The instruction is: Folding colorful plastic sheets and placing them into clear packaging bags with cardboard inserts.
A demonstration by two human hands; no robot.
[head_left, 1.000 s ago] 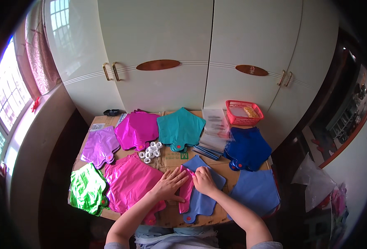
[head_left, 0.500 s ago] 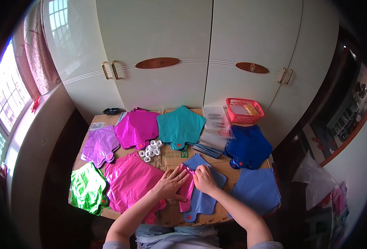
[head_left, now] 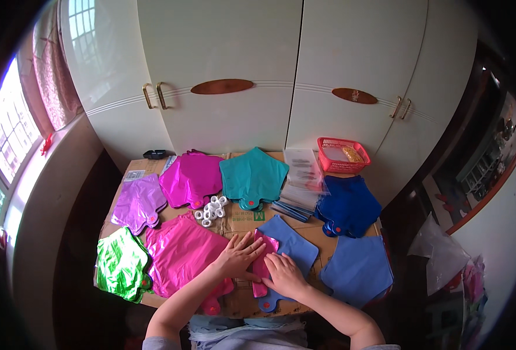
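Observation:
A narrow folded strip of shiny pink foil, looking like a flattened foil balloon, lies near the front middle of the table. My left hand rests on its left side, fingers stretched flat. On the right side, my right hand lies palm down with its fingers extended over the strip. A flat periwinkle-blue foil balloon lies beneath the strip, partly covered by my right hand. To the left, under my left forearm, spreads a larger stack of pink foil balloons.
Around them lie flat balloons in green, lilac, magenta, teal, dark blue and periwinkle. White rings, clear plastic sleeves and a red basket sit on the cardboard-covered table.
My right hand has moved down along the strip toward the near edge, and its curled fingers have flattened out. My left hand stays nearly in place.

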